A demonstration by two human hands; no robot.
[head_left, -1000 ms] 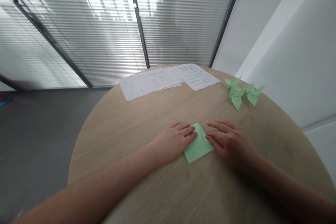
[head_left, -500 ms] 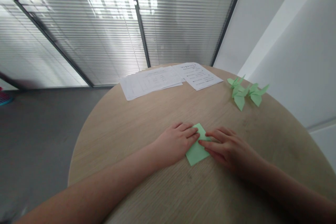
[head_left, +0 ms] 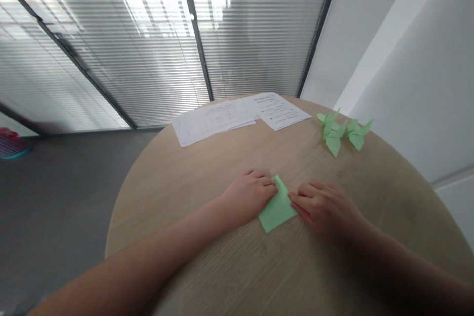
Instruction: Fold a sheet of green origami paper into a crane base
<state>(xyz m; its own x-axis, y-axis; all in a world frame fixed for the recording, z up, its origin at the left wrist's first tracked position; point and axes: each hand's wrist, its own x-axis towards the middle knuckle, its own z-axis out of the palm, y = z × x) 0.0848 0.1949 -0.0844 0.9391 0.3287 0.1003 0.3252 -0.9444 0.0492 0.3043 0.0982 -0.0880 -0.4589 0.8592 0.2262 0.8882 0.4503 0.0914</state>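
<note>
A folded piece of light green origami paper [head_left: 277,211] lies on the round wooden table, between my two hands. My left hand [head_left: 249,196] is on its left side, fingers curled together over the upper left edge. At the right edge, my right hand [head_left: 323,206] has its thumb and fingers pressed together, pinching the paper at that side. The fingertips partly cover both edges, so the exact fold under them is hidden.
Several folded light green paper cranes [head_left: 333,138] stand close together at the table's right rear. White printed sheets [head_left: 215,121] overlap along the far edge of the table [head_left: 155,173]. A red and blue basket [head_left: 13,144] is on the floor at far left.
My right hand's fingertips have drawn back from the paper's middle to its right edge and closed together. The left fingers have curled in more. The view has shifted slightly.
</note>
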